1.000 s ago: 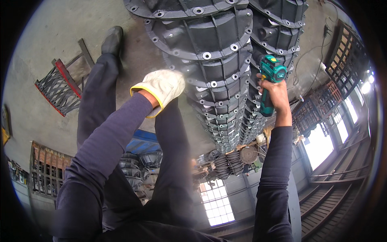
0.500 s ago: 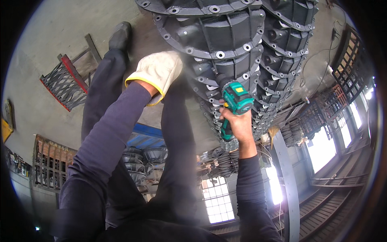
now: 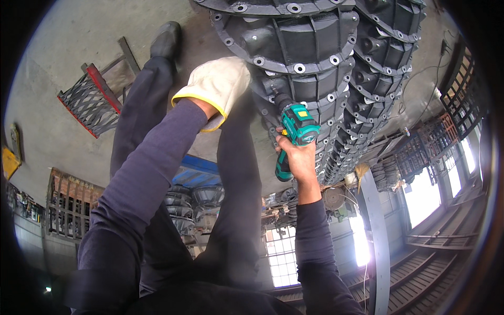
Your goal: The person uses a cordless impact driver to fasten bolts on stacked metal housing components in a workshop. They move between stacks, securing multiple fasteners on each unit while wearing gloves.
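Since a second ago, my right hand has swung the green drill over from the right stack of dark castings to the left one, and the whole view has shifted a little.

At my far left, a yellow object is cut off by the dark rim of the view. Next comes a barred crate, with dark pieces showing between its bars that I can't make out. Above it on the floor sits a red-edged mesh rack, the floor visible through its mesh. Past my leg, round metal parts stand below a blue panel, both partly covered by my legs.

My left hand, in a pale glove with a yellow hem, is just beside the left stack; its fingers are hidden, so I can't tell whether it is open, closed or touching metal. My bare right hand is wrapped around the drill's handle, the nose pointing into the left stack; whether the bit meets a bolt is too small to see. Beyond lies the right stack, then lattice crates, their contents too dim to name.
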{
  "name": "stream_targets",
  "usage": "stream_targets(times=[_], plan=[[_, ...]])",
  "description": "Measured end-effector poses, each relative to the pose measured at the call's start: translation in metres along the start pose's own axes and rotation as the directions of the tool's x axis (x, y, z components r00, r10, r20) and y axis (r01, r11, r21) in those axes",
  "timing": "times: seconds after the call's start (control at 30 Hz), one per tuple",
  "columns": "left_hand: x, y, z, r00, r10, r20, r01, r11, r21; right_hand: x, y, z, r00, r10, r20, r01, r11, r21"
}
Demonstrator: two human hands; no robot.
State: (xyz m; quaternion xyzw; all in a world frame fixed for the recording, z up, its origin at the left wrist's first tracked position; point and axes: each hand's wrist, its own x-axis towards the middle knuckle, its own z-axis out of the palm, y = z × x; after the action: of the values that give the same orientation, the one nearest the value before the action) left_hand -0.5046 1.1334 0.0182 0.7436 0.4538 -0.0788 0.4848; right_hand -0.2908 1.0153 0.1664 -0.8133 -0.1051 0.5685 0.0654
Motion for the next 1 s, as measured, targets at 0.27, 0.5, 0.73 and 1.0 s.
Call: stream_targets(times=[0.27,0.5,0.73,1.0], plan=[[0.002,-0.003,0.005,0.999,-0.044,-0.024,0.041,0.993,-0.109,0.002,0.000,0.010,0.999,-0.035,-0.031,0.029,0.988,-0.151],[0.006,-0.006,0.016,0.999,0.029,-0.036,-0.032,0.997,-0.076,0.002,0.003,0.023,0.942,-0.299,-0.154,0.188,0.846,-0.498],[0.007,-0.005,0.019,0.999,0.034,-0.009,-0.034,0.998,-0.056,0.000,-0.003,0.022,0.989,-0.008,-0.147,-0.053,0.913,-0.405],[0.008,-0.003,0.009,0.999,-0.005,0.048,0.012,0.989,-0.147,-0.003,-0.007,0.031,0.970,-0.142,-0.199,0.049,0.910,-0.412]])
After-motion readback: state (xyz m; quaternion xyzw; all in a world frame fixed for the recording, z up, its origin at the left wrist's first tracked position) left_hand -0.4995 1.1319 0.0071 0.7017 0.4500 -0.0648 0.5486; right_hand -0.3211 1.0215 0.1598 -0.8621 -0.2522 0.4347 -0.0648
